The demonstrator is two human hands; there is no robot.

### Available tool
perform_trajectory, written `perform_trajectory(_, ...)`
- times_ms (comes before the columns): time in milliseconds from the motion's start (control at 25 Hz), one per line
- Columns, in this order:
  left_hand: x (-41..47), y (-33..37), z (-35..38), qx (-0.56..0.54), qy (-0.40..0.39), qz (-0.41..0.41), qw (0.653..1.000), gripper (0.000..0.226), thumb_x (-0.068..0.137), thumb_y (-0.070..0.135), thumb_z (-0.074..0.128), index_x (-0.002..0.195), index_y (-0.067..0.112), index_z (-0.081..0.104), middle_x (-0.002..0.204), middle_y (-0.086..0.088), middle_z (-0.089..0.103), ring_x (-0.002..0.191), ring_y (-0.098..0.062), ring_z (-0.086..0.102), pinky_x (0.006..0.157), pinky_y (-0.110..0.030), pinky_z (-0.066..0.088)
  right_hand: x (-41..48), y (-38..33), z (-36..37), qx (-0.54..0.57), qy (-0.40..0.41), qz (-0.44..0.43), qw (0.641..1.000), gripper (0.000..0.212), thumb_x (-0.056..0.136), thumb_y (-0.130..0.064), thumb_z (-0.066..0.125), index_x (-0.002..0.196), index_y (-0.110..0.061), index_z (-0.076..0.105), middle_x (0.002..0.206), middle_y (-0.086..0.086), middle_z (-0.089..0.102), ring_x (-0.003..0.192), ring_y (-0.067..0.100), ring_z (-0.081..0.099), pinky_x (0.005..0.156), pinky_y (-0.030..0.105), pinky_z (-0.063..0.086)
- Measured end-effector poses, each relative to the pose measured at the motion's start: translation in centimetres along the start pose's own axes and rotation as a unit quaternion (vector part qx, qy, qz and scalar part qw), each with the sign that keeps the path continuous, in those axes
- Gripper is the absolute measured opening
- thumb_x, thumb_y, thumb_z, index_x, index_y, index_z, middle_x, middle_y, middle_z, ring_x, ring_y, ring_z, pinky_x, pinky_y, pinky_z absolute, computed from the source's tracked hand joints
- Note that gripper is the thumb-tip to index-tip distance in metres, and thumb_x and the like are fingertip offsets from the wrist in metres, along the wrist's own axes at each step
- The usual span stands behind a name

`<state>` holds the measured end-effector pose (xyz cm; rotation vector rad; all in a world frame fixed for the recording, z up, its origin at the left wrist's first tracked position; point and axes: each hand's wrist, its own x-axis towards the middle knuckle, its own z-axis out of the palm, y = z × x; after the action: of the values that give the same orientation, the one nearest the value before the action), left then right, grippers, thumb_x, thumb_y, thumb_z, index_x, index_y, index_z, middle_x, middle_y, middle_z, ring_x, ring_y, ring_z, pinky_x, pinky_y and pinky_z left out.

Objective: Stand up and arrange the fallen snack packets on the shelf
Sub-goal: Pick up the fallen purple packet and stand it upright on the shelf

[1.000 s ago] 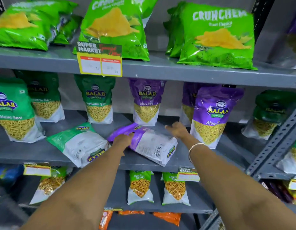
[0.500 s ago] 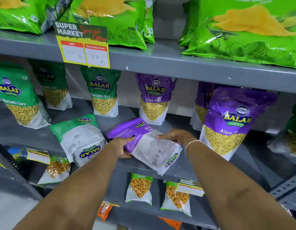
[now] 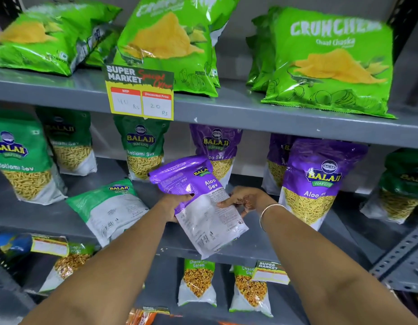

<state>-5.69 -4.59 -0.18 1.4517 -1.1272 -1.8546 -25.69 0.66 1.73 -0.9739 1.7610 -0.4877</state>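
Note:
A purple and white Aloo Sev packet (image 3: 198,202) is lifted off the grey middle shelf (image 3: 39,219), tilted with its back side facing me. My left hand (image 3: 172,206) grips its left edge and my right hand (image 3: 244,199), with a bangle on the wrist, grips its right edge. To the left a green Ratlami Sev packet (image 3: 109,209) lies flat on its front on the same shelf. Behind the held packet another purple packet (image 3: 217,146) stands upright, partly hidden.
Upright green packets (image 3: 22,160) stand at the left and a purple one (image 3: 315,181) at the right of the middle shelf. Large green crisp bags (image 3: 329,64) fill the top shelf, with a price tag (image 3: 140,92) on its edge. Smaller packets (image 3: 198,282) stand on the lower shelf.
Both hands closed on the fallen purple packet and raised it from lying flat to a tilted, half-upright position. The camera moved closer to the shelf.

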Motion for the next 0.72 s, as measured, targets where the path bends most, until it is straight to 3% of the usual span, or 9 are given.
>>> perform_trajectory(120, -0.1, 0.9, -0.5, -0.007, 0.041, 0.099, 0.994, 0.029, 0.073, 0.003, 0.076, 0.097, 0.009, 0.061, 0.111, -0.018, 0.065, 0.083, -0.025, 0.060, 0.060, -0.032, 0.056, -0.5, -0.8, 0.4, -0.009, 0.016, -0.036, 0.999, 0.032, 0.076, -0.012, 0.073, 0.104, -0.007, 0.061, 0.103, 0.009, 0.068, 0.095, 0.024, 0.063, 0.102, 0.049, 0.044)
perform_trajectory(200, -0.1, 1.8, -0.5, 0.009, 0.049, 0.179, 0.983, 0.044, 0.068, -0.004, 0.077, 0.109, 0.000, 0.062, 0.118, -0.021, 0.066, 0.091, -0.025, 0.062, 0.079, -0.034, 0.054, -0.6, -0.9, 0.5, -0.001, 0.042, -0.059, 0.997, 0.048, 0.073, -0.011, 0.075, 0.117, -0.001, 0.058, 0.119, 0.018, 0.065, 0.107, 0.029, 0.062, 0.098, 0.048, 0.048)
perform_trajectory(280, 0.1, 2.9, -0.2, 0.057, 0.056, 0.234, 0.969, 0.052, 0.065, -0.005, 0.079, 0.114, -0.004, 0.060, 0.120, -0.020, 0.065, 0.101, -0.030, 0.064, 0.083, -0.031, 0.049, -0.2, -0.7, 0.5, 0.021, 0.075, -0.096, 0.992, 0.052, 0.068, -0.007, 0.078, 0.116, 0.001, 0.059, 0.116, 0.019, 0.067, 0.102, 0.030, 0.064, 0.084, 0.042, 0.054)
perform_trajectory(400, 0.7, 4.0, 0.7, 0.133, 0.081, 0.274, 0.949, 0.056, 0.060, 0.003, 0.084, 0.111, -0.001, 0.063, 0.115, -0.017, 0.069, 0.106, -0.029, 0.066, 0.085, -0.030, 0.050, 0.7, -0.4, 0.8, 0.036, 0.157, -0.158, 0.974, 0.048, 0.059, 0.003, 0.082, 0.103, 0.001, 0.064, 0.102, 0.017, 0.067, 0.081, 0.023, 0.065, 0.057, 0.018, 0.053)
perform_trajectory(440, 1.0, 4.2, 1.0, 0.150, 0.082, 0.281, 0.944, 0.058, 0.058, 0.004, 0.085, 0.111, 0.000, 0.062, 0.115, -0.017, 0.069, 0.106, -0.029, 0.066, 0.088, -0.033, 0.052, 1.2, -0.1, 1.1, 0.045, 0.189, -0.174, 0.966, 0.053, 0.056, 0.005, 0.082, 0.105, 0.002, 0.063, 0.102, 0.016, 0.066, 0.082, 0.022, 0.064, 0.060, 0.019, 0.053)
perform_trajectory(560, 2.1, 4.0, 1.7, 0.184, 0.080, 0.295, 0.934, 0.056, 0.059, 0.003, 0.084, 0.110, 0.000, 0.061, 0.110, -0.013, 0.070, 0.102, -0.025, 0.066, 0.090, -0.036, 0.052, 2.7, 1.3, 1.8, 0.070, 0.255, -0.200, 0.943, 0.076, 0.044, -0.002, 0.085, 0.114, 0.000, 0.057, 0.114, 0.019, 0.068, 0.107, 0.032, 0.063, 0.095, 0.045, 0.051)
perform_trajectory(720, 3.2, 3.4, 1.2, 0.201, 0.003, 0.282, 0.938, 0.051, 0.062, -0.002, 0.081, 0.108, 0.005, 0.061, 0.103, -0.006, 0.066, 0.095, -0.019, 0.062, 0.089, -0.033, 0.049, 3.5, 2.2, 2.0, 0.094, 0.272, -0.183, 0.940, 0.072, 0.052, 0.004, 0.084, 0.117, -0.001, 0.054, 0.118, 0.021, 0.066, 0.111, 0.035, 0.062, 0.098, 0.049, 0.048)
